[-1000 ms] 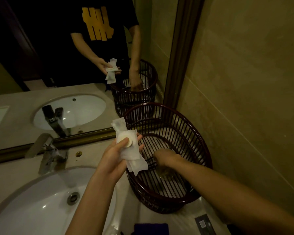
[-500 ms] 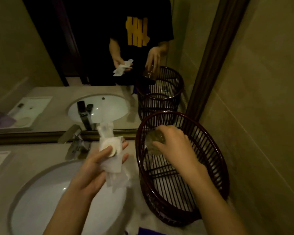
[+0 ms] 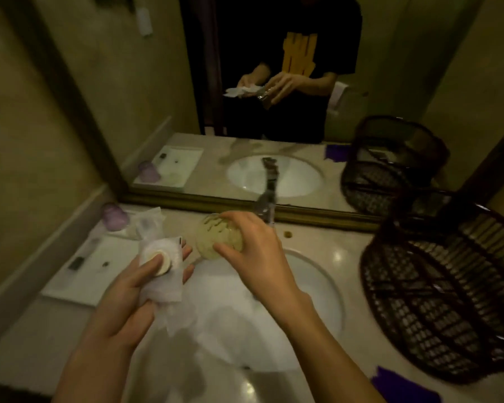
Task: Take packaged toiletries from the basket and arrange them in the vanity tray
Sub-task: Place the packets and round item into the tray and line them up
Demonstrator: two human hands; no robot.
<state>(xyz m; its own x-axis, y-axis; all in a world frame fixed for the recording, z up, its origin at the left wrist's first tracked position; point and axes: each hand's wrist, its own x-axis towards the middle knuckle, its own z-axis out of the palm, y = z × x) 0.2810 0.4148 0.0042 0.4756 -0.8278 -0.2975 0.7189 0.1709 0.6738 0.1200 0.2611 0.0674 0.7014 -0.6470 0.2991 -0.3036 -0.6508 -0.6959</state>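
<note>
The marble counter point(image 3: 336, 251) carries a white tray point(image 3: 82, 274), a dark basket point(image 3: 442, 301) and, seemingly, a purple cup point(image 3: 115, 218).

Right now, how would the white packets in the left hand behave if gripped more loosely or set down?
The white packets look thin and floppy: their lower edges droop below the left hand. Probably light, since a thumb pins them. The round disc inside one seems stiffer, so that packet may lie unevenly on the white tray.

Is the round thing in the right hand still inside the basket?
Out. The right hand holds the round packet over the sink, well left of the basket.
</note>
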